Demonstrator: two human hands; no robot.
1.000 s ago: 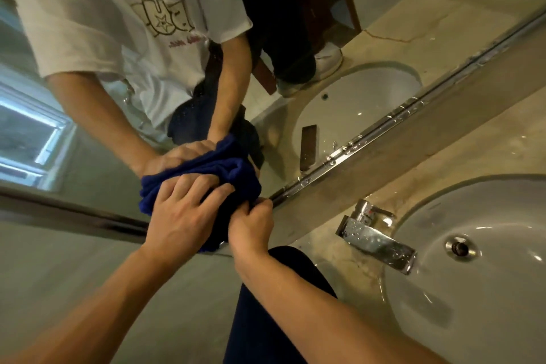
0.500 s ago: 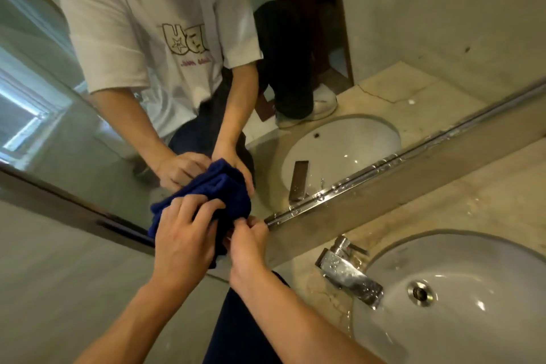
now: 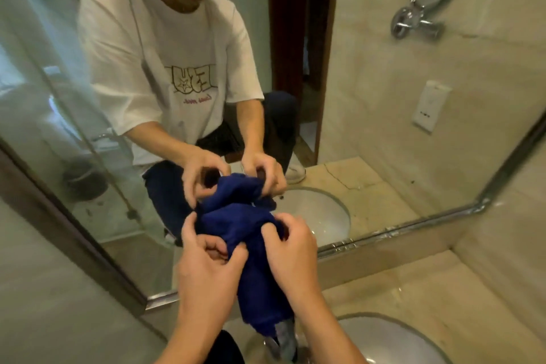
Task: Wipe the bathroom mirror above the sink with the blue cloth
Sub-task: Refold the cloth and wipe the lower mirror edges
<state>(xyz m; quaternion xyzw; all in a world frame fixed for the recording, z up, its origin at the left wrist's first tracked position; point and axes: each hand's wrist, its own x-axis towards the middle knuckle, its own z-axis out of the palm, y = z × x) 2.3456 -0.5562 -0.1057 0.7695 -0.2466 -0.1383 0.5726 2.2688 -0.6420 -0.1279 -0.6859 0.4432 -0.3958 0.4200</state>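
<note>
The blue cloth [image 3: 254,263] hangs bunched between both hands, just in front of the mirror [image 3: 384,133]. My left hand [image 3: 206,272] pinches its left side and my right hand [image 3: 292,257] grips its right side. The cloth's lower end dangles over the tap. It is held off the glass near the mirror's lower edge. The mirror shows a person in a white T-shirt holding the same cloth.
The white sink [image 3: 393,340] sits at the bottom right, with the chrome tap [image 3: 283,340] partly hidden under the cloth. A marble counter [image 3: 413,284] runs along the chrome mirror frame [image 3: 399,229]. A tiled wall [image 3: 44,289] is on the left.
The cloth has come off the glass and now hangs between both hands over the tap. The view has tilted upward, showing more of the mirror.
</note>
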